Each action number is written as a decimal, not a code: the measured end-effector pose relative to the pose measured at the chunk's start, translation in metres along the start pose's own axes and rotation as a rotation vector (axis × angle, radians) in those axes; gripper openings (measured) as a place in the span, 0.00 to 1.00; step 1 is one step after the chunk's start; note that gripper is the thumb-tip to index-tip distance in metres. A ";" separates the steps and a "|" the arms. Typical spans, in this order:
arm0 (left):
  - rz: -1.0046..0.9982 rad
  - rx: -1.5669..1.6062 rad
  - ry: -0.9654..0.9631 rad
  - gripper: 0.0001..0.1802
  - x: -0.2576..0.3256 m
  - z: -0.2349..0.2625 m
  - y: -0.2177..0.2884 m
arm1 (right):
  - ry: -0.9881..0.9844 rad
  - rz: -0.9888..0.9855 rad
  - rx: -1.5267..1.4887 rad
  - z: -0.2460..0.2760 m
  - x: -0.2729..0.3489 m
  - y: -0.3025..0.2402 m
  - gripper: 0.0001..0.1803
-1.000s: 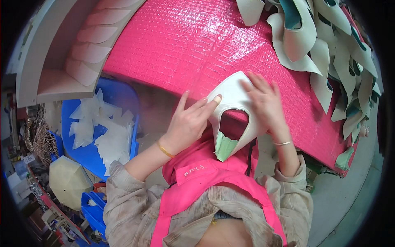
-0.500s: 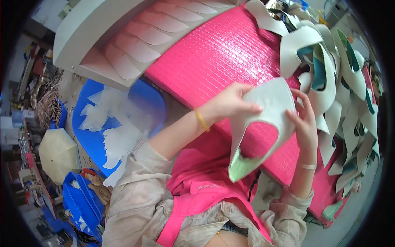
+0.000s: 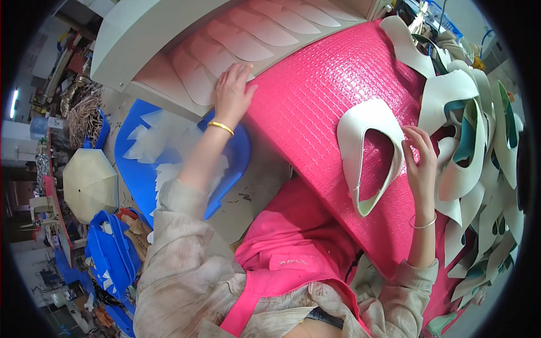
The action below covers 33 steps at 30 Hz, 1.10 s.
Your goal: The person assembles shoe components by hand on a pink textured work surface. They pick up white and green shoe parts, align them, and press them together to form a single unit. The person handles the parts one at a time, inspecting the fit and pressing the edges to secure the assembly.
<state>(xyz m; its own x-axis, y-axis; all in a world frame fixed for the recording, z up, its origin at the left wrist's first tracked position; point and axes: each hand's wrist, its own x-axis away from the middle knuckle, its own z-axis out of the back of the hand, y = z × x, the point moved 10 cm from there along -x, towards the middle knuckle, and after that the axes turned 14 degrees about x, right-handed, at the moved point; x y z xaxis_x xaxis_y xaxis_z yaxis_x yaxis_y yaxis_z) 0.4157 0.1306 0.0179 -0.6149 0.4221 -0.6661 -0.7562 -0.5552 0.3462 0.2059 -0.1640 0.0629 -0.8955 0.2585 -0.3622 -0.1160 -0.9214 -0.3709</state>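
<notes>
A white shoe upper (image 3: 350, 135) with a pale green lining lies on the pink padded surface, its opening toward me. My right hand (image 3: 421, 163) is beside its right edge, fingers loosely bent and apart, gripping nothing; whether the fingertips touch the edge I cannot tell. My left hand (image 3: 232, 93) reaches forward to the front ledge of a cream machine (image 3: 141, 48), fingers spread and palm down. Under its fingertips and around them lie thin white curved pieces (image 3: 194, 79) in an overlapping row, lit reddish. Contact with a piece is unclear.
Many white shoe uppers (image 3: 451, 90) with teal and green linings are heaped along the right side of the pink surface (image 3: 315, 84). Below the machine, a blue bin (image 3: 236, 163) holds translucent white sheets (image 3: 163, 135). A cream umbrella (image 3: 90, 177) and blue crates (image 3: 107, 253) stand at the left.
Both hands were holding the shoe upper; now it rests on the pink surface. My left hand has moved up and left to the machine's ledge. My right hand has let go but remains close.
</notes>
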 end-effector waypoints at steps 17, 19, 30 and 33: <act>-0.067 0.364 0.267 0.09 -0.078 0.126 0.093 | -0.325 0.126 -0.755 -0.037 -0.036 -0.153 0.28; 0.132 0.462 -0.037 0.11 -0.095 0.120 0.106 | -0.156 0.230 -0.650 -0.033 -0.050 -0.167 0.37; 0.193 0.784 -0.536 0.14 -0.120 0.128 0.230 | -0.547 -0.012 -1.446 -0.010 0.023 -0.154 0.28; 0.168 0.855 -0.708 0.14 -0.116 0.080 0.273 | -0.248 -0.065 -1.456 0.032 0.056 -0.127 0.28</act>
<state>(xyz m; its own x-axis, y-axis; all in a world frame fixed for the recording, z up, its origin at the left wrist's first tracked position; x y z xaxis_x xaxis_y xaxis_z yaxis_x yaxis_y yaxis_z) 0.2626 -0.0124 0.2425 -0.5061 0.8516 -0.1368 -0.3897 -0.0842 0.9171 0.1563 -0.0413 0.1169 -0.9720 0.0942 -0.2152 0.2313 0.2243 -0.9467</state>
